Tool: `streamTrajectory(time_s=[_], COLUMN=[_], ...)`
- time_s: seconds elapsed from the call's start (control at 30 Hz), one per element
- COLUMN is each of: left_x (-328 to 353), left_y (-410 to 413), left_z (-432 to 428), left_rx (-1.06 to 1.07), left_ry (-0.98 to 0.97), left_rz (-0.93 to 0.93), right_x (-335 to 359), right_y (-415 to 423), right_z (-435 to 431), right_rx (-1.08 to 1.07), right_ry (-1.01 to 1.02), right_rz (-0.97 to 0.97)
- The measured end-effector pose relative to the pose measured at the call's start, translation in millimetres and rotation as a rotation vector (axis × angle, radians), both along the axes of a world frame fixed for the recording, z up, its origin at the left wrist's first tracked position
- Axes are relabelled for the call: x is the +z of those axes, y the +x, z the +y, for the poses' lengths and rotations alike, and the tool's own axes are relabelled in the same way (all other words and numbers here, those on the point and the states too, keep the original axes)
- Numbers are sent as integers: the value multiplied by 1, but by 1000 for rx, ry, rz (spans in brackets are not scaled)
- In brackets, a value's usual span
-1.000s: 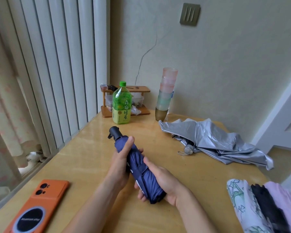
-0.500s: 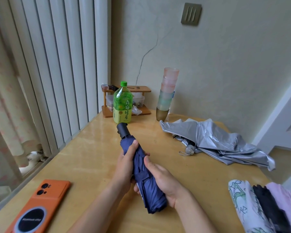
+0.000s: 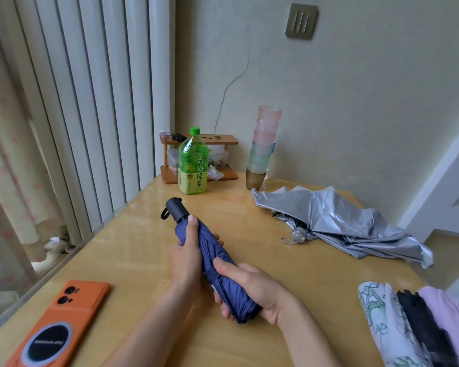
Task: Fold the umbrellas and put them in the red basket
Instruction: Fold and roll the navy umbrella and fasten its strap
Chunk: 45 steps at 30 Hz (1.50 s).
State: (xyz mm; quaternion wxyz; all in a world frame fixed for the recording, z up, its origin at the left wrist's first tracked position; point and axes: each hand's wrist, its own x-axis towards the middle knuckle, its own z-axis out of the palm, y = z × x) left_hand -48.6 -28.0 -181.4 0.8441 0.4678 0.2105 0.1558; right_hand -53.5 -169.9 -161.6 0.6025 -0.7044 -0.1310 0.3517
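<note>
Navy umbrella (image 3: 209, 242) being gripped in both hands, nearly bundled. The red basket is not showing in view.

The left hand (image 3: 184, 260) is clasping the canopy just below the black handle (image 3: 176, 209), thumb lying along the cloth, and the right hand (image 3: 252, 284) is wrapping round the lower end. The bundle is sitting nearer the person than the green tea bottle (image 3: 194, 165); the silver umbrella (image 3: 337, 221) is lying unfolded to that bottle's right. Judgement: light, stiff along the shaft, fabric soft and slippery — best squeezed round the pleats mid-length.
</note>
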Motion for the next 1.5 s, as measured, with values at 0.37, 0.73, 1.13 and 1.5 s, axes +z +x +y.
streamTrajectory(time_s=[0.37,0.73,1.13,1.5], left_x=[-11,-8,-8,-5], left_y=[15,-4,-7,-26], left_z=[28,-21,-4,-27], left_rx=[-61,-292,-1094,-1027], left_ry=[-124,-224,-92,216], left_rz=[101,-8,-91,-20], right_x=[1,-28,-25,-12], right_y=[32,47,47,36], right_z=[-36,-12,-40,-19], right_rx=[-297,-942,-996,-903], right_ry=[326,720,596,445], right_rz=[105,-77,136,14])
